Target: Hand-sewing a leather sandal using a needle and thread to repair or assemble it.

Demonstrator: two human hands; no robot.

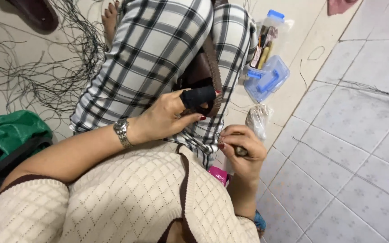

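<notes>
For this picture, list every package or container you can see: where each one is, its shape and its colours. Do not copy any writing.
Clear plastic box: on the floor beside the knee, rectangular, blue clips, lid off.
Clear lidded container: behind that box, upright, blue cap, thin items inside.
Clear plastic bag: on the floor above the right hand, crumpled, pale contents.
Green bag: far left, soft, crumpled.
Pink packet: under the right hand, mostly hidden.

The right hand [244, 150] closes around something small and dark, too hidden to identify. The brown woven piece [205, 67] lies mostly behind the checked trouser legs. A dark sandal [34, 12] is cut off at the upper left edge.
</notes>
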